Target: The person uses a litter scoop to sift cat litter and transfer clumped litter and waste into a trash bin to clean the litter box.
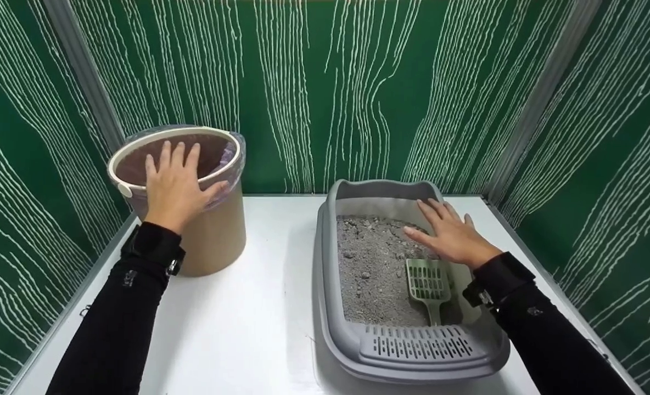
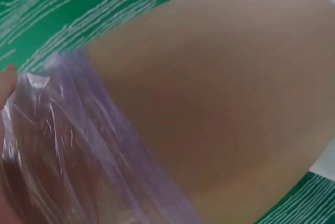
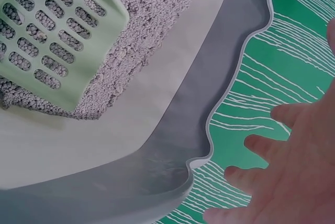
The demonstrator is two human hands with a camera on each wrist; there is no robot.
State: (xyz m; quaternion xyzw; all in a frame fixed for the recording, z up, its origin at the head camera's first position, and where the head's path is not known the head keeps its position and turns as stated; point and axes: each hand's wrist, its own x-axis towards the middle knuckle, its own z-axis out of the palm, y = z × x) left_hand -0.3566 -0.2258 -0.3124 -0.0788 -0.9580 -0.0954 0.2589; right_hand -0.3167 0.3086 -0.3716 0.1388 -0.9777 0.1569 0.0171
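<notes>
My left fingers (image 1: 178,159) spread wide over the bagged bin (image 1: 220,241) at the surface's (image 1: 264,318) far left corner; my right fingers (image 1: 429,213) likewise over the tray (image 1: 352,356) near the right edge, a scoop (image 1: 429,297) atop its litter (image 1: 374,280).

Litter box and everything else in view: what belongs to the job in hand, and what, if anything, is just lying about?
Likely the job:
- box
- litter
- scoop
- bin
- bag

Just surroundings, apparently:
- table
- walls
</notes>
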